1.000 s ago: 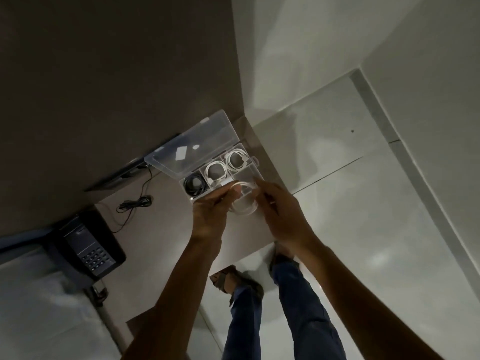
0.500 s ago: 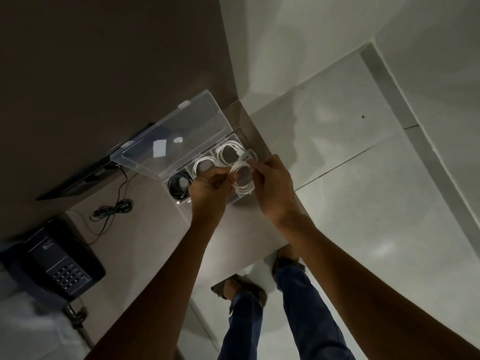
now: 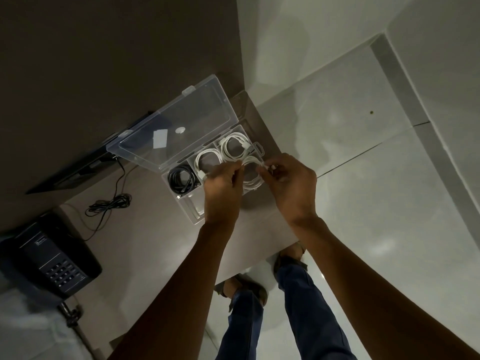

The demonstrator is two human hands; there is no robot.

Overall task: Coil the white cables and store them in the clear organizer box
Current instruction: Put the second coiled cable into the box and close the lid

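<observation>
Fingers (image 3: pixel 235 169) pinch white cable (image 3: pixel 250 178) above grey desk (image 3: pixel 145 237).

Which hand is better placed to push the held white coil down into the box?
Probably the left hand: it lies over the box beside the coil, while the right hand pinches the cable's end.

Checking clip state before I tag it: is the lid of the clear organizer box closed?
No: the lid stands swung open behind the clear organizer box, leaving its compartments with coiled cables uncovered.
</observation>
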